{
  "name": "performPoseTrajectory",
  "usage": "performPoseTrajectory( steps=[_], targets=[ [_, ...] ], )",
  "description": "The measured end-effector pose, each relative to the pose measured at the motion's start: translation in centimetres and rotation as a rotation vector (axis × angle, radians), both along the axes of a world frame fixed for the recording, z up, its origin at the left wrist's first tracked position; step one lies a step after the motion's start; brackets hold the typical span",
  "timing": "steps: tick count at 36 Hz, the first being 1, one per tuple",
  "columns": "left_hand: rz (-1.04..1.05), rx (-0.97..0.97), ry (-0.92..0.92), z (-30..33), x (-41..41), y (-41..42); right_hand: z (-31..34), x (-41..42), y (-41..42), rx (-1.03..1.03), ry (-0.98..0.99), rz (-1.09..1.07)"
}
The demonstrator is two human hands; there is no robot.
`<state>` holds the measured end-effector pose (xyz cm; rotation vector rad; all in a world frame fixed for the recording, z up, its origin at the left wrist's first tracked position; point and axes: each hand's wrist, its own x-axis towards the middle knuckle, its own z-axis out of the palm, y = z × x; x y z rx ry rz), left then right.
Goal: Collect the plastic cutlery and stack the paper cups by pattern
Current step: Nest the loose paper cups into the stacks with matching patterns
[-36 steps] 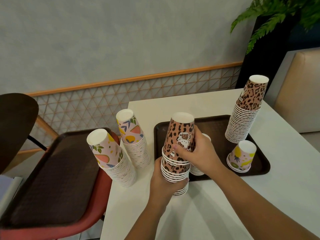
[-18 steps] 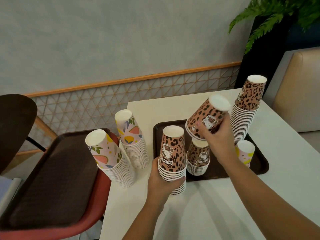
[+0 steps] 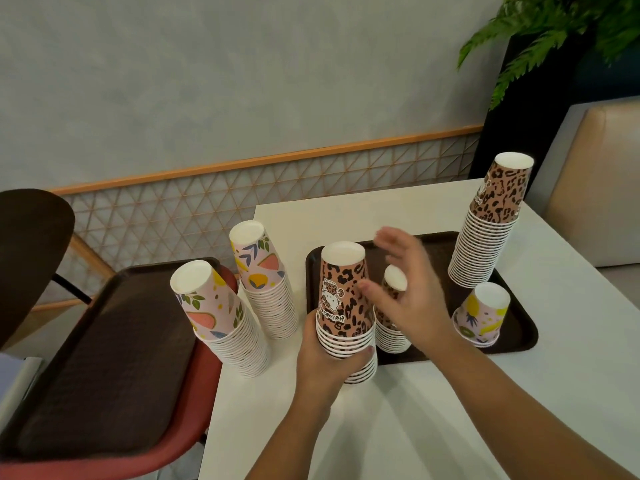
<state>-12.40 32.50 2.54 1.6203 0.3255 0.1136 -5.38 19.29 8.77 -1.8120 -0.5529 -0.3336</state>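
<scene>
Left hand (image 3: 323,358) wraps the lower part of a leopard stack (image 3: 346,306) of upturned cups, fingers curled round the front, thumb on the near left side. The stack stands at the near left edge of the brown tray (image 3: 519,341), partly over the white table (image 3: 450,410).

Right hand (image 3: 412,299) hovers just right of that stack, fingers spread and loosely bent, holding nothing. Its thumb tip lies at or just off the top cup's side; contact cannot be told. Fingertips are motion-blurred.

Behind the right hand, a short leopard stack (image 3: 393,320) sits on the tray, partly hidden. A tall leopard stack (image 3: 488,223) leans at the tray's far right. A short fruit-print stack (image 3: 481,315) stands on the tray's near right.

Two tall fruit-print stacks on the table left of the tray: a near one (image 3: 221,320) tilted left, a far one (image 3: 266,282) closer to upright.

A second tray (image 3: 97,358) rests on a red chair (image 3: 194,410) at left. No cutlery identifiable.
</scene>
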Motion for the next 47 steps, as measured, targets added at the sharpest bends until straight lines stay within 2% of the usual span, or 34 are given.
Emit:
performPoseTrajectory(
  steps=[5,9,18,26,30,37,47],
  targets=[
    [0.006,0.002,-0.009,0.5,0.2,0.0,-0.2,-0.9,1.5,-0.197,0.261,0.175],
    [0.007,-0.002,-0.016,0.7,0.1,-0.1,-1.0,-1.2,2.0,-0.245,0.304,0.178],
    [-0.025,0.017,0.020,0.7,-0.2,-0.2,0.0,-1.1,1.7,-0.094,0.317,0.074],
    [0.003,0.038,0.076,-0.1,-0.2,-0.1,3.0,-0.2,0.1,0.167,0.213,-0.076],
    [0.035,0.041,0.088,-0.4,-0.2,0.3,3.2,1.0,-1.2,0.214,0.143,-0.178],
    [0.046,0.035,0.060,-0.4,0.1,0.4,-1.0,2.4,-2.4,0.070,0.154,-0.273],
    [0.050,0.045,0.041,-0.1,0.0,0.4,-7.0,1.9,-3.0,-0.144,0.323,-0.253]
  ],
)
